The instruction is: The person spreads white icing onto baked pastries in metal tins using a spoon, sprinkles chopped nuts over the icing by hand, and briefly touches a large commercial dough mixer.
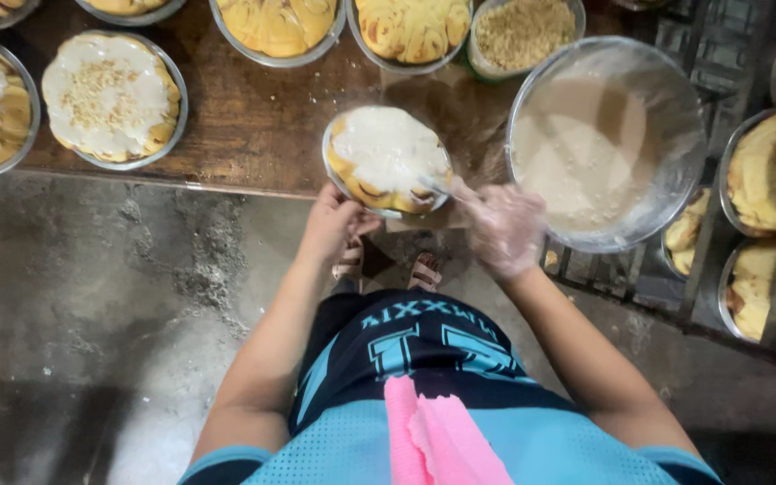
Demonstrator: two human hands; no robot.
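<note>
Spreading: right hand [505,229], in a clear plastic glove, grips a small spreader [430,186] on white icing
Steadying: bare left hand [332,224] clasps the round metal pan of iced rolls [386,160] by its rim
Handling: pan looks light and stiff, icing soft and slippery, so the rim seems the safest hold

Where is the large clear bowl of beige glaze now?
In the head view, the large clear bowl of beige glaze is at upper right, on the wooden table's right end, just beyond the gloved right hand.

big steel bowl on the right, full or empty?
Partly full. The steel bowl holds pale beige icing pooled across its bottom, with smeared upper walls bare above it.
</note>
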